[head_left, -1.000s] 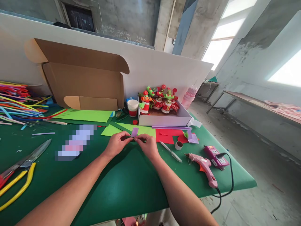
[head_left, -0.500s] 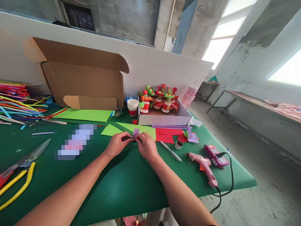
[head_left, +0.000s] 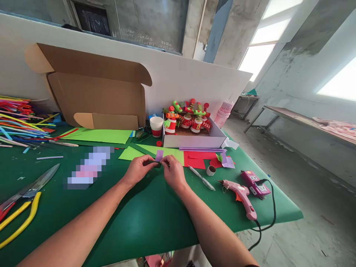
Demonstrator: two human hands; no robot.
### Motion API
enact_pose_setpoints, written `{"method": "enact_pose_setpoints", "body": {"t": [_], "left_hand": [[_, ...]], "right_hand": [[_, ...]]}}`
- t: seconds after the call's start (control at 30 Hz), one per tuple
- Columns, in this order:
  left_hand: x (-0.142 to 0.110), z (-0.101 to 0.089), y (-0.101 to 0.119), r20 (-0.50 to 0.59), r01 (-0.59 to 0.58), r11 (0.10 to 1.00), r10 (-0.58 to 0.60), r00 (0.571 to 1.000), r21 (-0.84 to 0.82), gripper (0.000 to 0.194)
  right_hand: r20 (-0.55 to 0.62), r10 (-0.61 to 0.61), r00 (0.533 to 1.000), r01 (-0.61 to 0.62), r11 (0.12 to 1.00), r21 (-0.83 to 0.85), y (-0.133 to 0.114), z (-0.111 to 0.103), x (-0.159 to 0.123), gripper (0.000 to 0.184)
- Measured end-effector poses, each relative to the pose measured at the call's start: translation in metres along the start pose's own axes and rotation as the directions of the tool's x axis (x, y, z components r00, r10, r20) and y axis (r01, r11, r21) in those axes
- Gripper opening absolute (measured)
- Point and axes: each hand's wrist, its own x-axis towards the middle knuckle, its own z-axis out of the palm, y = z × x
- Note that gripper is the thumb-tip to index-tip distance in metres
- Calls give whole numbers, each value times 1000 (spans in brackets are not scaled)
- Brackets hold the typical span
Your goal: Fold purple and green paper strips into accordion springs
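Observation:
Between my two hands is a small piece of purple paper (head_left: 159, 155), raised a little over the green table. The fingers of my left hand (head_left: 139, 170) pinch its left side, near the lower edge. My right hand (head_left: 174, 171) pinches it from the right, thumb and fingertips close to those of the left. Something dark shows at the paper's lower edge, too small to make out. Just behind the hands lies light green paper (head_left: 129, 153) with a dark green strip across it. To the right of my right hand are a white pen (head_left: 202, 178) and a small paper ring (head_left: 211, 170).
A pink glue gun (head_left: 241, 194) and its purple power box (head_left: 255, 184) lie right, with a black cable. Large yellow-handled scissors (head_left: 30, 198) are at left. Behind stand paper cups (head_left: 156, 125), a white box (head_left: 194, 141) of red-and-green figures and an open cardboard box (head_left: 100, 98).
The purple paper now stands more upright and shows more of its face between the fingertips. Both hands stay in nearly the same place.

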Motion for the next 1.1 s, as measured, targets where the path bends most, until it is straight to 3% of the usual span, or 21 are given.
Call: {"method": "enact_pose_setpoints", "body": {"t": [0.13, 0.23, 0.33, 0.57, 0.7, 0.77, 1.1], "left_hand": [[2, -1, 0, -42, 56, 998, -58, 997, -41, 40], [3, -1, -1, -75, 89, 988, -98, 992, -126, 42], [5, -2, -2, -79, 99, 976, -117, 990, -196, 43], [5, -3, 0, -74, 126, 971, -144, 987, -203, 46], [4, -3, 4, -72, 139, 972, -155, 985, -189, 47], [3, -3, 6, -71, 145, 972, -161, 984, -187, 48], [4, -3, 1, -57, 117, 975, -130, 990, -188, 48]], "right_hand": [[2, 105, 995, -100, 947, 306, 6, 2, 5, 8], [95, 181, 979, -203, 818, 538, 10, 2, 9, 14], [151, 203, 968, -251, 710, 658, 10, 1, 9, 20], [192, 240, 952, -303, 627, 718, 2, -4, 6, 14], [239, 254, 937, -340, 514, 788, -1, -6, 6, 6], [251, 252, 935, -345, 475, 810, -2, -7, 7, 13], [240, 223, 945, -326, 558, 763, -4, -8, 5, 23]]}}
